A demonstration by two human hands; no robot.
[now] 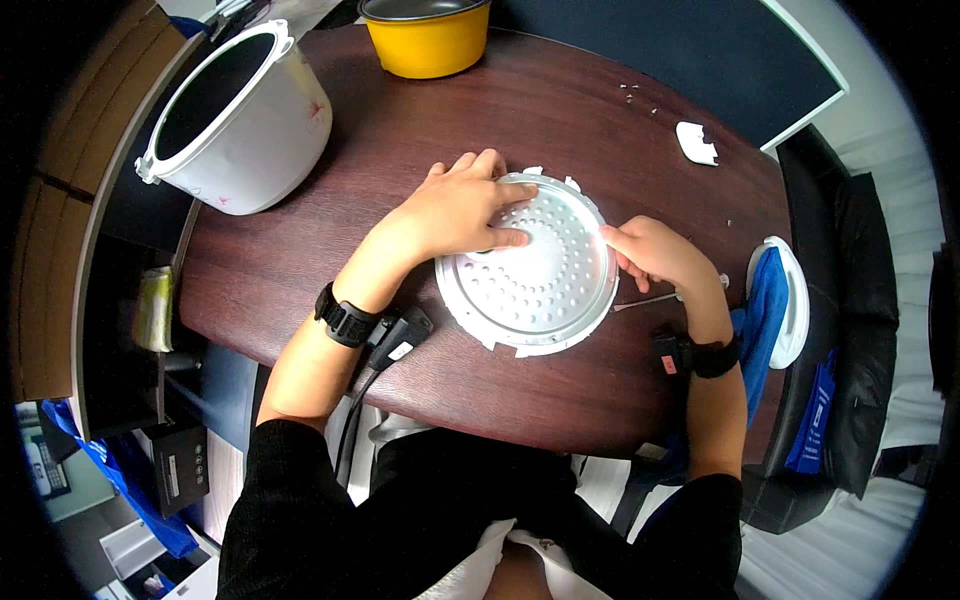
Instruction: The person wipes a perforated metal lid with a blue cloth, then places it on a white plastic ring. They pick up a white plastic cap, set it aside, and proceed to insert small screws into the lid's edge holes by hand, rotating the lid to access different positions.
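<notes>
A round, dimpled silver rice cooker lid (545,262), with a white rim and small tabs along its edge, is in front of me on the dark wood table. My left hand (465,208) holds it at its far left side, thumb and forefinger on the metal and the other fingers bent past the rim. At the right edge, my right hand (650,252) grips the rim, its thumb on top and its fingers partly hidden. Beside those fingers lies a thin metal shaft (645,300), like a screwdriver's, its other end under my right wrist.
A white rice cooker body (255,135) stands far left, and a yellow pot (428,40) at the back. Several tiny pieces and a broken-looking white part (695,144) lie far right. A white curved shell (793,305) with blue cloth (765,305) sits at the right edge.
</notes>
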